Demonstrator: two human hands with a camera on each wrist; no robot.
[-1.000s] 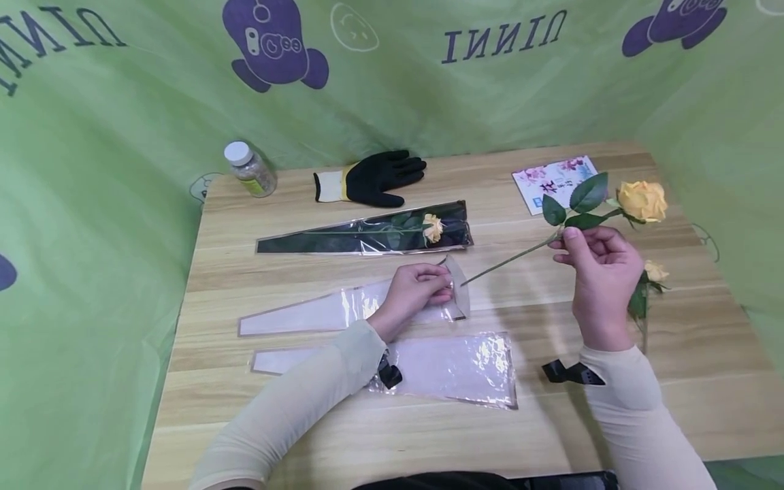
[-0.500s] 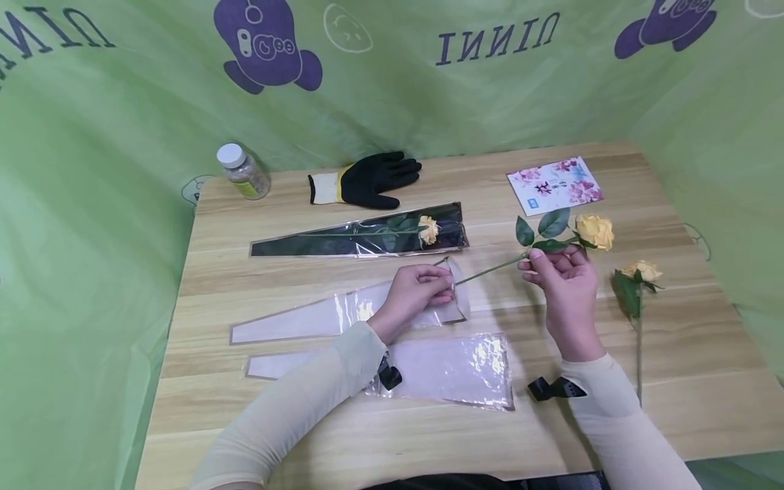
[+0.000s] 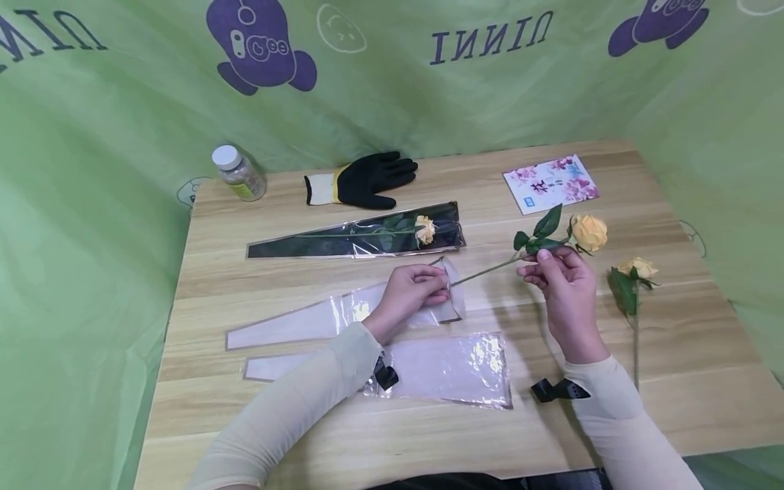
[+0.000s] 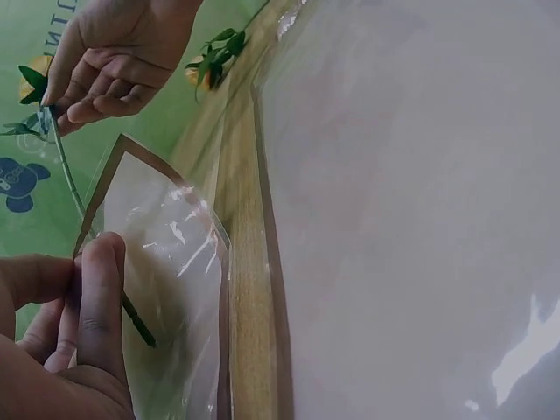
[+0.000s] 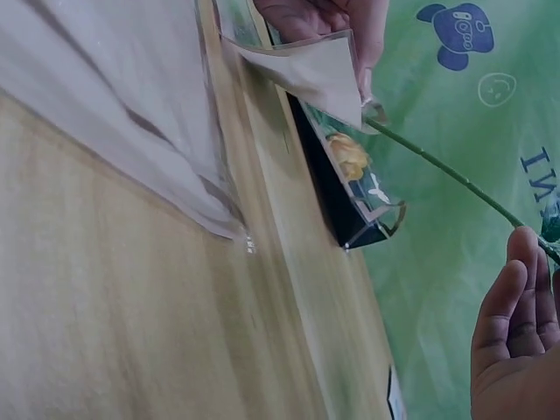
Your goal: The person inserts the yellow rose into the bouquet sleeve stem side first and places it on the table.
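My right hand [image 3: 571, 299] pinches the stem of a yellow rose [image 3: 589, 233] just below its leaves. The stem slants down to the left, and its tip lies within the mouth of a white flower sleeve [image 3: 306, 318]. My left hand [image 3: 412, 294] pinches that sleeve near its open end, holding the mouth apart. In the left wrist view the stem's cut end [image 4: 147, 336] shows through the clear film. Another white sleeve [image 3: 450, 371] lies flat nearer me, partly under my left forearm. A second yellow rose [image 3: 637, 268] rests on the table to the right.
Beyond the white sleeves lies a black sleeve [image 3: 294, 246] with a yellow rose inside. A black work glove [image 3: 373, 180], a jar with a white lid [image 3: 240, 173] and a floral card [image 3: 551, 184] are along the table's back. A green curtain rises behind.
My right hand has moved left and down with the rose, and the stem tip has entered the sleeve's mouth. My left hand keeps its hold on the sleeve.
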